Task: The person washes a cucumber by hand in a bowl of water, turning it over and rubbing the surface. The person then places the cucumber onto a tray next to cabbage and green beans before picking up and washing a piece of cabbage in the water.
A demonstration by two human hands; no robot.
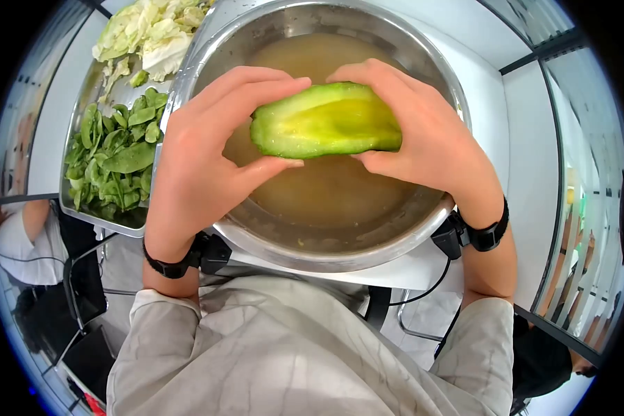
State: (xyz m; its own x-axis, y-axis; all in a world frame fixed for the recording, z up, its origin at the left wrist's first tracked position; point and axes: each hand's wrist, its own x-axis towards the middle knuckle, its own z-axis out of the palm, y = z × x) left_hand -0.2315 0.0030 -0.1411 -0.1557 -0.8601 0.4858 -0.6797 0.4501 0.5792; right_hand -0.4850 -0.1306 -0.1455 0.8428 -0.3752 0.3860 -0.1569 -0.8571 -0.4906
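Both hands hold a halved green gourd (326,121) over a large metal basin (305,258). Its pale green cut side and yellow-green hollow face me; the exact kind cannot be made out. My left hand (218,139) grips the left end, thumb below and fingers above. My right hand (423,121) is closed around the right end in the same way, hiding that tip. Cloudy brownish water (312,187) lies in the basin beneath the gourd, which is held apart from the surface.
Left of the basin stands a metal tray (107,222) with green leaves (118,152) and pale cabbage leaves (156,35). The basin rests on a white table (489,125). Glass-topped partitions flank it. Another person (35,239) is at the far left, with a chair (80,333) nearby.
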